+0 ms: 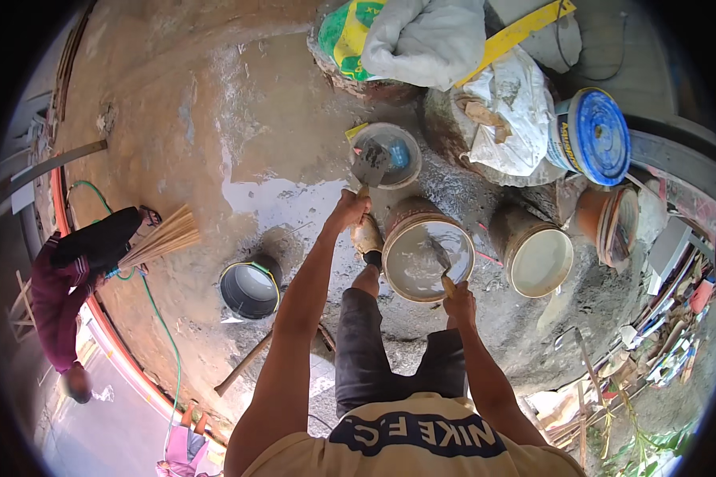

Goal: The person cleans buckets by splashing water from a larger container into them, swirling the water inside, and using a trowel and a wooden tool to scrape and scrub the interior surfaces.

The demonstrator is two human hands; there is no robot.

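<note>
My left hand [351,210] grips the wooden handle of a flat, broad-bladed trowel [372,164]. Its grey-smeared blade is over a shallow round basin [416,149], in which something blue shows. In my right hand [460,303] is a smaller pointed trowel [440,253], held by its handle. That blade is over a large bucket [409,210] of cloudy grey water; whether it touches the water I cannot tell. My dirty shoe [367,234] stands just left of this bucket.
Right of the large bucket stands another bucket [504,223] of cloudy liquid, with stacked pots [596,217] beyond. A black bucket [227,290] is at left. Sacks [429,45] and a blue-lidded pail [601,137] sit ahead. A person [65,286] with a broom [164,238] bends near a green hose [161,322].
</note>
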